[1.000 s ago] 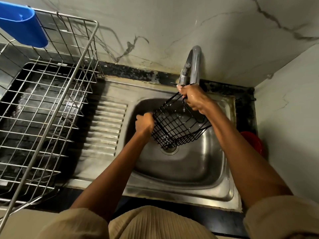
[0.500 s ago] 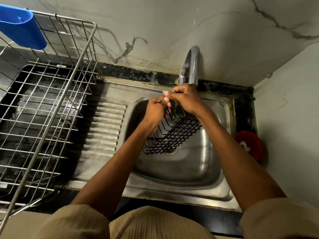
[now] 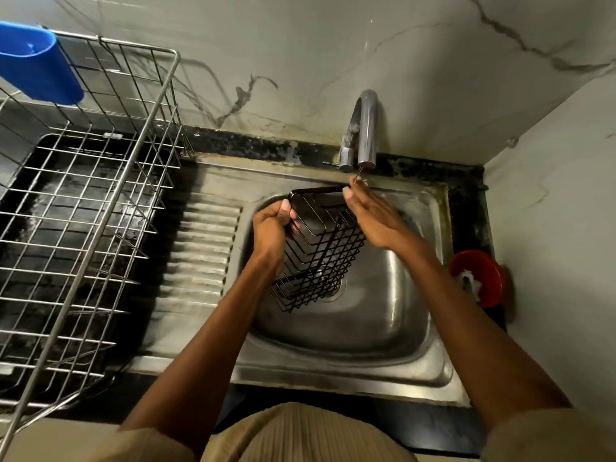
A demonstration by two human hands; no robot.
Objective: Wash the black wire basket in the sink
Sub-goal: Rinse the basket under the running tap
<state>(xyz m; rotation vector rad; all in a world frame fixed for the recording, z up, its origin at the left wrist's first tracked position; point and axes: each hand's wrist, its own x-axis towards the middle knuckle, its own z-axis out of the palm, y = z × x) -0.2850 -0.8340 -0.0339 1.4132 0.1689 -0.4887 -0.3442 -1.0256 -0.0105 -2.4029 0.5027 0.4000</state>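
Observation:
The black wire basket [image 3: 320, 258] hangs tilted on its side above the steel sink [image 3: 383, 315], under the curved tap [image 3: 365, 128]. My left hand [image 3: 271, 228] grips the basket's upper left rim with curled fingers. My right hand [image 3: 373, 215] lies flat with straight fingers against the basket's right side, fingertips at the top rim near the tap's spout. A thin stream of water falls from the spout onto those fingertips.
A large steel dish rack [image 3: 83, 208] stands on the left over a black tray, with a blue cup [image 3: 36, 61] hooked on its back corner. A ribbed drainboard [image 3: 200, 255] lies between rack and sink. A red bowl [image 3: 476, 278] sits at the sink's right.
The basket turned from lying flat over the drain to standing on its side. My left hand moved up onto the rim; my right hand let go of the rim and now lies flat.

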